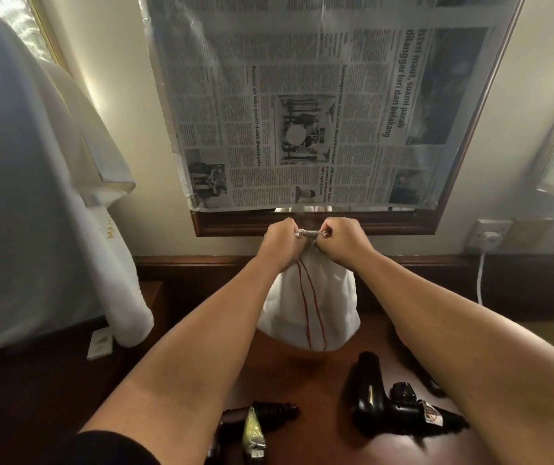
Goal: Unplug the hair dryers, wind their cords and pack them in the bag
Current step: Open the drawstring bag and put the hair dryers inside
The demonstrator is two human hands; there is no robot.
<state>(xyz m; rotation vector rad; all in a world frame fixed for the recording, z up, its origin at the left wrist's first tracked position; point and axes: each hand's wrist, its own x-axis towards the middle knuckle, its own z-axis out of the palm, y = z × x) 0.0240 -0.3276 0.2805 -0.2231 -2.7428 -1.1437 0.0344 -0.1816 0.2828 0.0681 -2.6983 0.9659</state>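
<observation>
A white drawstring bag (332,310) with a red cord (312,313) hangs above the dark wooden desk. My left hand (280,239) and my right hand (341,238) each grip the gathered neck of the bag, fists close together, holding it up in front of the mirror frame. A black hair dryer (386,401) with a tag on its cord end lies on the desk at the lower right. A second black hair dryer (262,421) with a yellow tag lies at the bottom centre, partly hidden by my left forearm.
A mirror covered with newspaper (302,105) hangs on the wall. A white plug (490,238) sits in the wall socket at right, its white cable dropping behind the desk (302,370). White cloth (34,196) drapes over furniture at left.
</observation>
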